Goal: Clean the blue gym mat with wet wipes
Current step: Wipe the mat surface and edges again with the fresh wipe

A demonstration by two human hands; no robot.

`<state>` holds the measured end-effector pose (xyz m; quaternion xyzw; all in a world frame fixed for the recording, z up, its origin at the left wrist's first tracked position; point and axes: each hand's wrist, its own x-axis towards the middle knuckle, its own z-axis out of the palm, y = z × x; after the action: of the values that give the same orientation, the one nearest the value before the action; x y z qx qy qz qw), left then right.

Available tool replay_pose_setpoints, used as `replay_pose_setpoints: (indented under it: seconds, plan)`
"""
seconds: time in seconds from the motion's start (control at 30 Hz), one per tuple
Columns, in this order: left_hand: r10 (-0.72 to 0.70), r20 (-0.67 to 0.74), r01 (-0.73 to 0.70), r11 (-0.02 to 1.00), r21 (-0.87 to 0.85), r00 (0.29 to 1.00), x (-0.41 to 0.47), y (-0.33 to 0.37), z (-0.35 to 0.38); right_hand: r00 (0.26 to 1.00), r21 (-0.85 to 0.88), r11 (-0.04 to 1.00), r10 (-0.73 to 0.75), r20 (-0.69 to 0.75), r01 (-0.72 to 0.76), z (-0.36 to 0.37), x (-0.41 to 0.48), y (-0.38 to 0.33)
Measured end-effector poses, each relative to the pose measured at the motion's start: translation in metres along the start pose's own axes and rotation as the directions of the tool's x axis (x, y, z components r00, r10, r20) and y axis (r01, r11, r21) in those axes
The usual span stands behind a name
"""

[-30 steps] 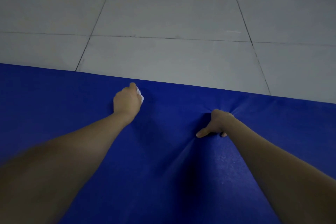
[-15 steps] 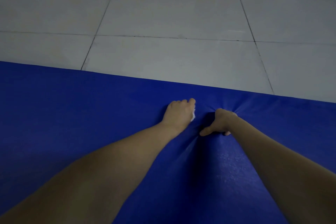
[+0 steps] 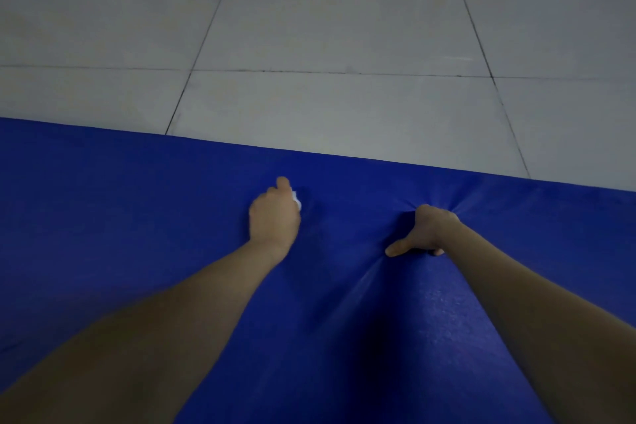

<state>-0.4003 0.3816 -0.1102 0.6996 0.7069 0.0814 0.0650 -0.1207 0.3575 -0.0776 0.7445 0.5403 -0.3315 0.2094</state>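
The blue gym mat (image 3: 120,217) lies flat on the tiled floor (image 3: 344,27) and fills the lower half of the view, its far edge running across the picture just beyond both hands. On its left stretch nothing rests on it.

Left of centre, the left hand (image 3: 273,217) is curled tight round a wadded wet wipe (image 3: 296,200). Only a small white corner of the wipe shows, at the knuckles on the hand's right side, pressed against the mat close to the far edge.

To the right, well apart from it, the right hand (image 3: 425,231) has its fingers curled down into the mat and its thumb stretched out to the left. It grips a gathered fold, and creases fan out from it toward the person and toward the edge.

The step in hand looks like wiping the strip along the far edge. To do it well, the right hand should pin the mat flat rather than bunch it, since the wipe will skip over creases. The wipe would cover more if opened out under flat fingers, with overlapping strokes and even pressure.
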Motion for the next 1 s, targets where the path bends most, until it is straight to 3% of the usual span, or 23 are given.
replay_pose_setpoints:
  seconds: [0.17, 0.3, 0.43, 0.63, 0.8, 0.87, 1.0]
  plan:
    - [0.163, 0.046, -0.163, 0.987, 0.01, 0.986, -0.022, 0.068, 0.013, 1.0, -0.004, 1.0, -0.016, -0.007, 0.016, -0.002, -0.001, -0.002]
    - [0.375, 0.138, -0.374, 0.927, -0.03, 0.917, -0.046, 0.128, 0.021, 0.999, -0.027, 0.999, -0.023, -0.038, 0.022, 0.0, 0.0, -0.002]
    - [0.451, 0.146, -0.462, 0.886, 0.045, 0.88, -0.039, 0.11, 0.01, 0.997, -0.039, 0.998, -0.06, -0.043, 0.058, 0.0, -0.002, 0.0]
    - [0.125, 0.122, -0.135, 0.988, 0.077, 0.985, -0.017, -0.013, -0.017, 0.998, -0.022, 0.998, -0.058, -0.03, 0.058, 0.0, -0.002, 0.005]
    - [-0.081, 0.009, 0.08, 0.993, 0.088, 0.997, -0.015, -0.054, -0.021, 0.996, -0.041, 0.997, -0.07, -0.058, 0.067, 0.003, -0.004, 0.006]
    - [-0.085, -0.002, 0.085, 0.994, 0.066, 0.996, -0.021, -0.038, -0.014, 0.995, -0.046, 0.996, -0.075, -0.061, 0.072, 0.003, -0.004, 0.004]
    - [0.053, 0.06, -0.056, 0.997, 0.061, 0.997, -0.038, 0.014, 0.001, 0.997, -0.042, 0.997, -0.069, -0.036, 0.067, -0.001, -0.005, 0.001]
